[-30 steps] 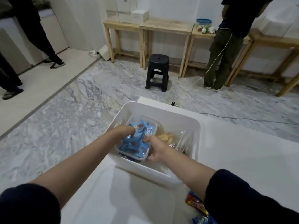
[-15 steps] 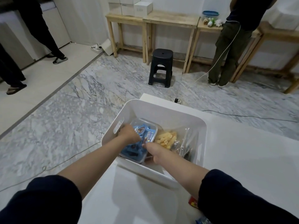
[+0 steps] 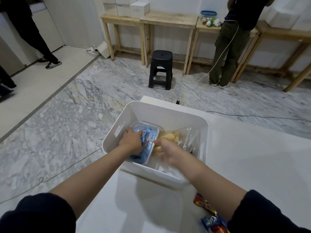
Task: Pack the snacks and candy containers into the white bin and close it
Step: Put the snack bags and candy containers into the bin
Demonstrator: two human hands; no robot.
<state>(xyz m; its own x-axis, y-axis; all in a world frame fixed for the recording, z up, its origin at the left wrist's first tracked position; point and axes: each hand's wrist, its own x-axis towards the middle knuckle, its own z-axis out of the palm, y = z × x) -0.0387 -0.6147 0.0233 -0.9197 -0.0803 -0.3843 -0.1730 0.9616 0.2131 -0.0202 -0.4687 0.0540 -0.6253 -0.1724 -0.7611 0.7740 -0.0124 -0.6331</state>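
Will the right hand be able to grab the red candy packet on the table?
Probably yes. The red candy packet lies uncovered on the table, just beside the right forearm, and the right hand looks empty, though blurred.

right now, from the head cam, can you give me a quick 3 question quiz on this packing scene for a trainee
1. True or false: the clear container of blue-wrapped candy is already inside the white bin.
2. Which hand rests on that container? A) left hand B) right hand C) neither
3. Fill in: the snack packets not yet packed lie on the white table beside the person's ____ forearm.

Key
1. True; it sits at the bin's left side, next to a clear bag of yellow snacks.
2. A; the right hand is blurred, so its grip cannot be judged.
3. right
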